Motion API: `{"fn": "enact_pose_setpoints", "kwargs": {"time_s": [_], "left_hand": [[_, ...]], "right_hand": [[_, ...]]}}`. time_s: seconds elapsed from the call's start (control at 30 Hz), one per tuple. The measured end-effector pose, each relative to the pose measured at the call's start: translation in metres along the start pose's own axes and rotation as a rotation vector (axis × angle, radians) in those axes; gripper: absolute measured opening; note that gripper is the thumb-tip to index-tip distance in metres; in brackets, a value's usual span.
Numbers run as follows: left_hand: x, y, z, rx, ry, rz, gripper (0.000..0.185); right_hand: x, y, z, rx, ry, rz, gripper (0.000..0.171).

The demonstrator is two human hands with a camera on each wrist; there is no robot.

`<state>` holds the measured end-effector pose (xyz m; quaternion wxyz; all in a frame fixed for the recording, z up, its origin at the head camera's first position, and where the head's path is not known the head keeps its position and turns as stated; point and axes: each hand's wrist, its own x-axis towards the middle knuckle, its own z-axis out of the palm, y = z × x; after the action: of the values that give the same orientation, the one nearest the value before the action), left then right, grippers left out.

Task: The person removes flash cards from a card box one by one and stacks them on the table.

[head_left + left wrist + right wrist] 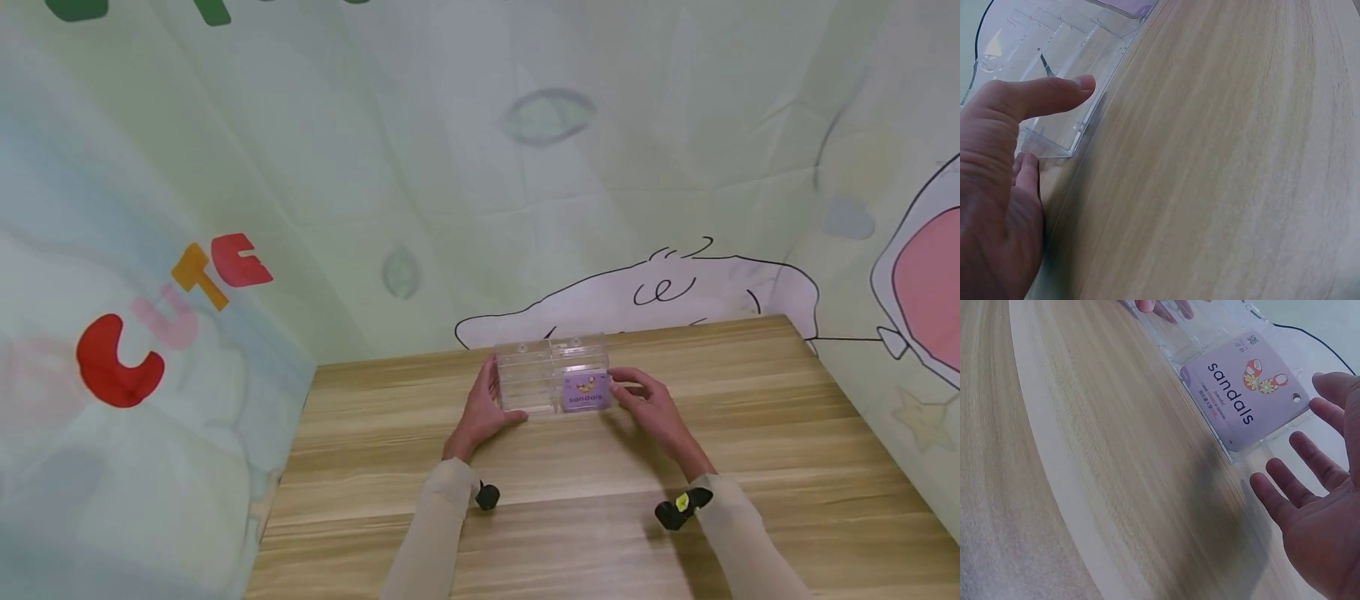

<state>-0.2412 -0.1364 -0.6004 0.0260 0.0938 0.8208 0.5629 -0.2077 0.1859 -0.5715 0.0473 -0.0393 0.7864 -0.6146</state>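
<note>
Pale green cartoon-printed cloth, with the coloured letters "CUTE" at left, walls in a light wooden table. Near its far edge stands a clear plastic box holding 1 purple "sandals" card. My left hand rests relaxed against the box's left side; my right hand lies beside its right end, fingers straight.

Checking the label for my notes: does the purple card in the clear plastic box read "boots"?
No, in the right wrist view the purple card inside the clear plastic box reads "sandals".
</note>
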Motion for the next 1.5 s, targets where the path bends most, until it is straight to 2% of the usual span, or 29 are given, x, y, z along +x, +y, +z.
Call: {"fn": "enact_pose_setpoints", "kwargs": {"time_s": [0.4,0.93,1.5], "left_hand": [[0.0017,-0.001,0.0009,-0.023,0.01,0.005,0.127],[0.0009,-0.0011,0.0002,0.047,-0.012,-0.032,0.124],[-0.0013,0.0016,0.0003,-0.031,0.0,0.002,0.125]], "right_hand": [[0.0016,0.0013,0.0004,-0.015,-0.003,0.014,0.042],[0.0023,0.0041,0.002,-0.002,-0.003,0.008,0.042],[0.0018,0.0033,0.0043,-0.008,-0.004,0.005,0.043]]}}
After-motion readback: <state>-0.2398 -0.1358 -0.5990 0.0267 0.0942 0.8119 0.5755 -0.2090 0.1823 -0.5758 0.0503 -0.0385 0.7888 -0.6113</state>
